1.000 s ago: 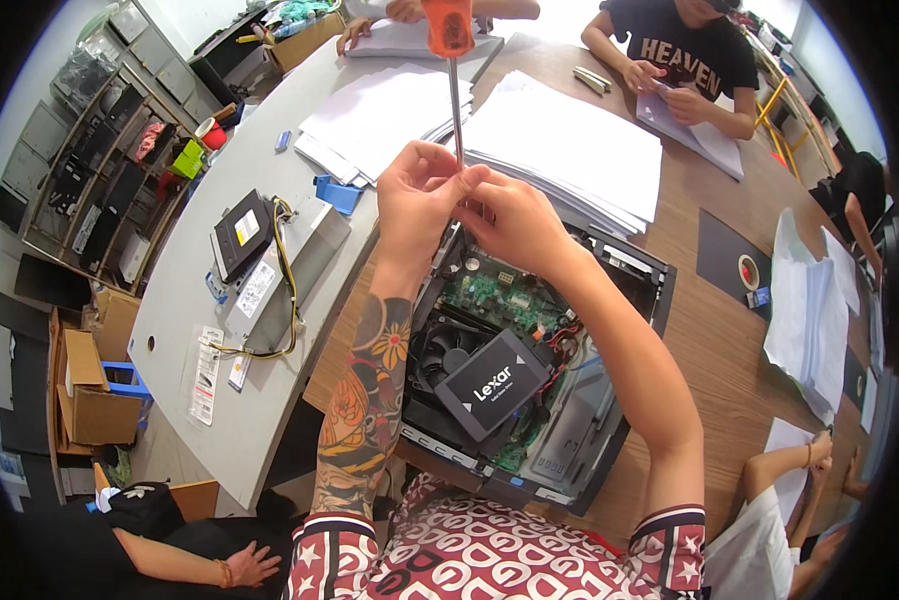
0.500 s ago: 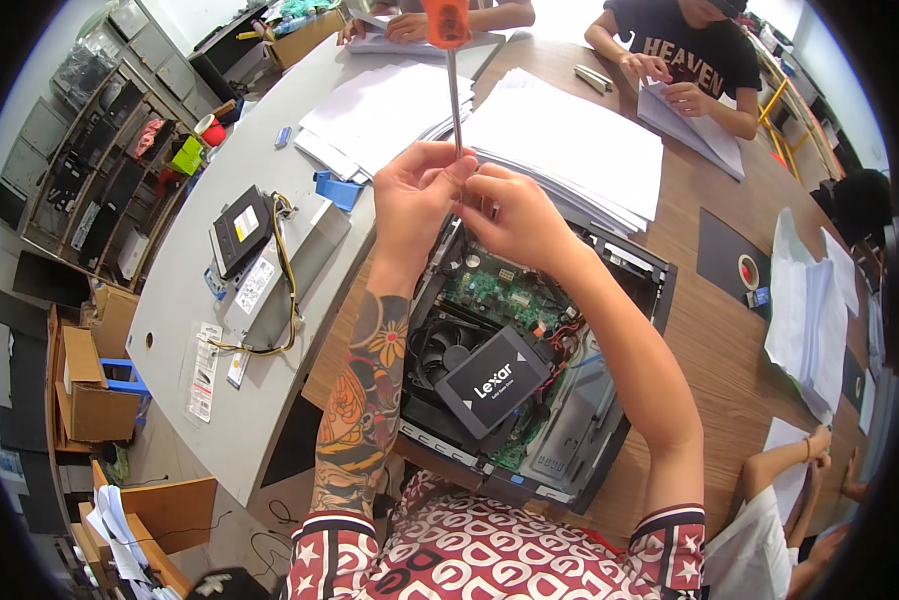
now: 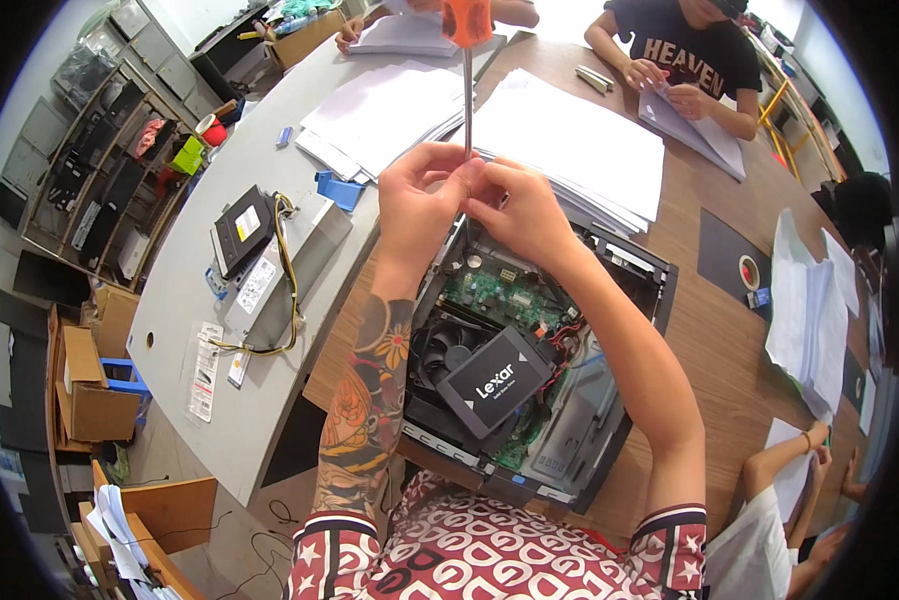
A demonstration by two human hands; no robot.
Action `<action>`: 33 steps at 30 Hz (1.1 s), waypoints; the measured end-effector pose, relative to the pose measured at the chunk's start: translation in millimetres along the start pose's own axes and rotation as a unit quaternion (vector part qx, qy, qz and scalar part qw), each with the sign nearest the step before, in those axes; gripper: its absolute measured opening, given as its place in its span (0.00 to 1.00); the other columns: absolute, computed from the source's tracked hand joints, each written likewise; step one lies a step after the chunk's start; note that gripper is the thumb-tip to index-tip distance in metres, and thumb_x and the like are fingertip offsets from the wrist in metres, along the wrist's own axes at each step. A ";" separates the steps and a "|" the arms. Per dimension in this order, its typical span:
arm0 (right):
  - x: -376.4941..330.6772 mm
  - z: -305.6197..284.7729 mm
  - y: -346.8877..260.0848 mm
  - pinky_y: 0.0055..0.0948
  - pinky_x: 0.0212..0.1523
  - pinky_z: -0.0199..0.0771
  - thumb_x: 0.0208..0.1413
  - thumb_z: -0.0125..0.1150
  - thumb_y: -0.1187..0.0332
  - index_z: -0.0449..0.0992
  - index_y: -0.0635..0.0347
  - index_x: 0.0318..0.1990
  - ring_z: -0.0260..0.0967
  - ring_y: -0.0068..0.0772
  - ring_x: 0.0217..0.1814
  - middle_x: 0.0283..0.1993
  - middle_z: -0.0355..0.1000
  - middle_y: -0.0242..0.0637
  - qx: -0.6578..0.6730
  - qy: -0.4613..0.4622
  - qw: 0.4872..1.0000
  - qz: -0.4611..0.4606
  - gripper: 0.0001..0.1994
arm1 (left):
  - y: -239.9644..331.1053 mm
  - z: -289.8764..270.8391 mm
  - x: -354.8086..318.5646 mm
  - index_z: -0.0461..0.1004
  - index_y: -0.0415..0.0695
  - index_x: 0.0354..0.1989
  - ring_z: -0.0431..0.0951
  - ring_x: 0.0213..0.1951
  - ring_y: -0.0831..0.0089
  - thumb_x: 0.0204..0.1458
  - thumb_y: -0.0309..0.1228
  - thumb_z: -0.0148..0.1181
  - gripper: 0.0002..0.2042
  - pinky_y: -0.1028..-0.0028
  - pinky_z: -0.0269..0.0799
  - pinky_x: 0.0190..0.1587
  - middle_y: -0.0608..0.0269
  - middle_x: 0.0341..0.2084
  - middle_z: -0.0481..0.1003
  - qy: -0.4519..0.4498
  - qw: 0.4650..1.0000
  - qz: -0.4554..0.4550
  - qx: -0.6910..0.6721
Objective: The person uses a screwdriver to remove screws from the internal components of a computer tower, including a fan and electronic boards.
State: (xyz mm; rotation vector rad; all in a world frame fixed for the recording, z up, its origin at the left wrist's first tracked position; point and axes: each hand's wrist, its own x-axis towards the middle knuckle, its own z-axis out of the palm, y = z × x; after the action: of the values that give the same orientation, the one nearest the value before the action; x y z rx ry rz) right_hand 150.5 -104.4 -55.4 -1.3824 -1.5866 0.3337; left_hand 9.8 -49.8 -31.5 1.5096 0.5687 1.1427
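My left hand is closed, its thumb and finger pinching the lower end of a screwdriver. The screwdriver stands with its orange handle up and away from me. Right beside its tip my right hand is closed too, fingertips pressed against the left ones; anything small between them is hidden. Both hands are above the far edge of an opened desktop computer case. Inside it a black solid state drive lies tilted beside a fan, with a green circuit board beyond.
Left on the grey table are a metal power supply, a black optical drive and an opened blister pack. Paper stacks lie beyond the case. People handle paper at the far side and lower right; a tape roll sits right.
The screwdriver and both hands have shifted slightly to the right, and the shaft now stands more upright. The computer case and the drive have stayed put.
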 end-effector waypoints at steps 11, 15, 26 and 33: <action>-0.3 1.6 -5.4 0.32 0.34 0.72 0.51 0.65 0.69 0.80 0.66 0.36 0.71 0.34 0.28 0.30 0.73 0.41 0.038 0.007 0.999 -0.020 0.09 | 1.9 2.5 0.2 0.78 0.36 0.40 0.76 0.39 0.80 0.56 0.22 0.61 0.05 0.79 0.72 0.43 0.63 0.35 0.78 0.008 1.000 0.003 -0.023; -0.5 -1.3 -5.6 0.32 0.34 0.72 0.52 0.64 0.70 0.80 0.66 0.35 0.72 0.37 0.29 0.30 0.73 0.42 0.030 0.012 0.999 -0.003 0.08 | -0.5 2.8 2.2 0.74 0.40 0.34 0.74 0.38 0.81 0.55 0.25 0.65 0.05 0.79 0.71 0.43 0.67 0.31 0.75 0.066 0.995 0.074 -0.004; 0.7 1.6 1.1 0.27 0.30 0.70 0.54 0.65 0.70 0.79 0.65 0.36 0.69 0.27 0.25 0.30 0.73 0.38 -0.001 0.021 1.000 -0.023 0.07 | 0.1 -3.3 1.4 0.69 0.42 0.29 0.75 0.33 0.79 0.56 0.33 0.65 0.11 0.79 0.70 0.42 0.69 0.26 0.73 0.100 0.995 0.013 -0.008; -1.0 4.8 -3.1 0.33 0.32 0.71 0.50 0.69 0.67 0.77 0.64 0.31 0.71 0.36 0.28 0.29 0.70 0.40 0.015 0.037 0.999 -0.020 0.09 | -6.4 -9.3 4.9 0.66 0.43 0.28 0.74 0.31 0.79 0.59 0.24 0.56 0.08 0.77 0.71 0.42 0.68 0.25 0.71 0.100 0.994 0.031 -0.021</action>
State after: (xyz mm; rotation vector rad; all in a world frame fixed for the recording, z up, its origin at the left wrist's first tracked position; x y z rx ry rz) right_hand 144.8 -104.4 -56.0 -1.3237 -1.5408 0.2772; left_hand 5.1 -39.5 -36.4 1.3943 0.6332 1.3547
